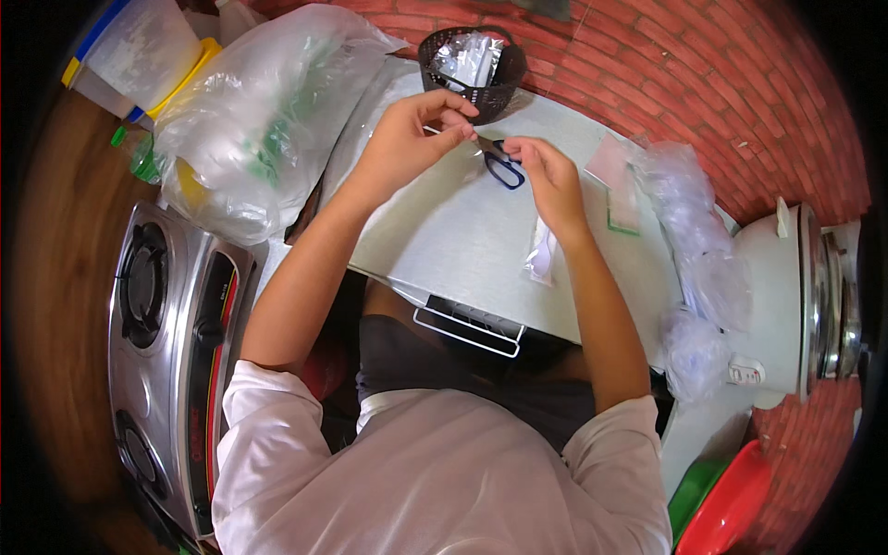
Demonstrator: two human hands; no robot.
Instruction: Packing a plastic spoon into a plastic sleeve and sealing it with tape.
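Observation:
My left hand (420, 135) is raised over the white tabletop (444, 215), thumb and fingertips drawn together. A thin pale sliver shows inside its curled fingers; what it is cannot be made out. My right hand (551, 180) is opposite, its fingers bent and overlapping the upper loop of a pair of scissors (505, 172) with dark blue handles. The scissors' metal blades point towards my left fingertips, which hide their ends. Whether either hand grips the scissors or they lie beneath is unclear. Beside my right wrist lies a pale plastic spoon (542, 258) in a clear wrapper.
A dark perforated basket (494, 100) of clear packets stands at the back. Left are a large plastic bag (253, 132) and a gas stove (182, 319). Clear plastic bags (701, 277) and a rice cooker (766, 298) stand right, near flat packets (617, 184). A white wire handle (468, 335) juts below the table's front edge.

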